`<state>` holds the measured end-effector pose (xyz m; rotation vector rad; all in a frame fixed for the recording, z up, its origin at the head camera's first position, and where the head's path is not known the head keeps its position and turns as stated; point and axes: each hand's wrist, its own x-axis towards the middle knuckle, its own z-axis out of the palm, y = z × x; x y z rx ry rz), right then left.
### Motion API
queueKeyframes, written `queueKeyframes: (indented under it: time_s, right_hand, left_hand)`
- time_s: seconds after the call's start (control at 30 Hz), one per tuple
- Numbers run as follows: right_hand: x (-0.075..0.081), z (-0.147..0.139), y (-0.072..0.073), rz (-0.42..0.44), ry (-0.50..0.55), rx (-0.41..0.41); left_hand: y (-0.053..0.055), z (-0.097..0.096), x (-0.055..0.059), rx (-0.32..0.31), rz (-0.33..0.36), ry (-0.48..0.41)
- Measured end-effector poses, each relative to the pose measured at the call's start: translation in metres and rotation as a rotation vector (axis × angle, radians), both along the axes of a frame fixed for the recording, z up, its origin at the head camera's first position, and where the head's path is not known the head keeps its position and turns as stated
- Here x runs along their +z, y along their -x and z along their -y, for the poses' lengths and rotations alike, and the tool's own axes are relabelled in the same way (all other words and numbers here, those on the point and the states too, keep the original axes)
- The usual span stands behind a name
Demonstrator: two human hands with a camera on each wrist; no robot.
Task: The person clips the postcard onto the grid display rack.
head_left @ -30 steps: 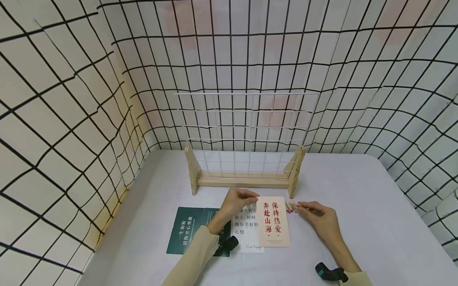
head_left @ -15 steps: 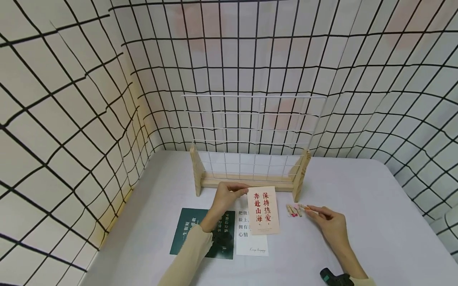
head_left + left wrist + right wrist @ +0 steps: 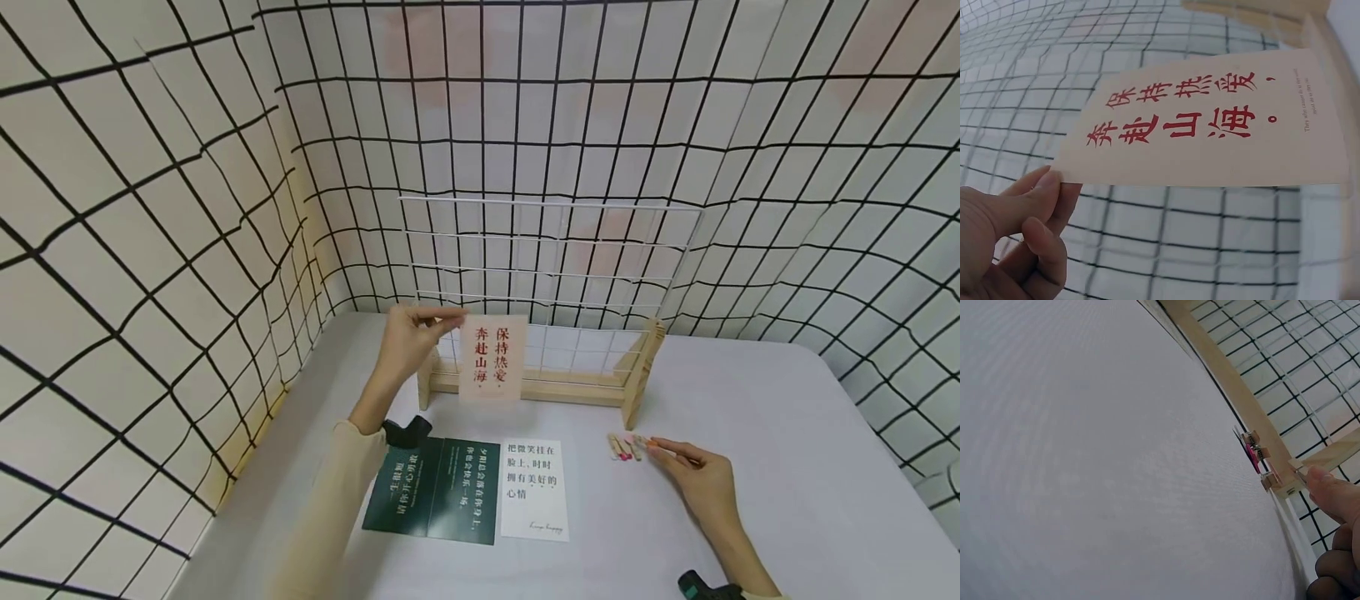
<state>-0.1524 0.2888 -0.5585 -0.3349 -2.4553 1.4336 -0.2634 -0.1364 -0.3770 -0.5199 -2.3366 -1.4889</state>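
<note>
Held up in front of the rack is a pale pink card (image 3: pixel 493 358) with red Chinese characters. My left hand (image 3: pixel 411 337) pinches it by an upper corner between thumb and fingers; the left wrist view shows the grip on the card (image 3: pixel 1210 125) closely. At the table's right, my right hand (image 3: pixel 701 483) pinches a small clip at its fingertips, mostly hidden by them. Several small wooden clips (image 3: pixel 621 447), one with pink on it, lie just left of that hand. The right wrist view also has these clips (image 3: pixel 1263 453) and the thumb (image 3: pixel 1329 487).
A white wire grid (image 3: pixel 592 250) stands on a wooden base (image 3: pixel 573 392) at the table's back. Two dark green cards (image 3: pixel 465 492) and a white card (image 3: pixel 534 492) lie side by side in front. Black-lined netting (image 3: pixel 570 108) surrounds the white table (image 3: pixel 750 400).
My left hand has lifted the pink card off the white card, up and leftward to the rack. The right hand has drawn slightly away from the clips. The head view has shifted a little.
</note>
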Motion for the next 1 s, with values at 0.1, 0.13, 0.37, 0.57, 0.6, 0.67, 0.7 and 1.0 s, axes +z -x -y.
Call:
queueKeyframes:
  time_s: [0.1,0.13,0.37,0.57,0.6,0.67,0.7,1.0]
  right_hand:
    - [0.000,-0.001,-0.001,0.000,0.000,-0.002]
    - [0.000,-0.001,-0.001,-0.001,0.000,-0.002]
    - [-0.002,0.001,-0.003,0.005,0.017,-0.005]
    - [-0.001,0.002,-0.004,0.007,0.010,-0.012]
    - [0.000,0.002,-0.004,0.005,0.012,-0.012]
    - [0.001,0.003,-0.004,0.002,0.012,-0.011]
    - [0.001,0.003,-0.003,0.001,0.015,-0.010]
    - [0.004,0.003,-0.002,0.014,0.006,0.018]
  left_hand:
    - [0.008,0.009,0.023,0.006,-0.058,-0.003]
    - [0.010,0.011,0.030,0.004,-0.070,-0.012]
    - [0.023,0.022,0.068,0.012,-0.136,-0.056]
    - [0.030,0.027,0.085,0.026,-0.158,-0.088]
    - [0.031,0.027,0.087,0.029,-0.156,-0.095]
    - [0.032,0.028,0.089,0.038,-0.144,-0.107]
    - [0.032,0.028,0.090,0.043,-0.138,-0.113]
    - [0.035,0.030,0.091,0.062,-0.131,-0.134]
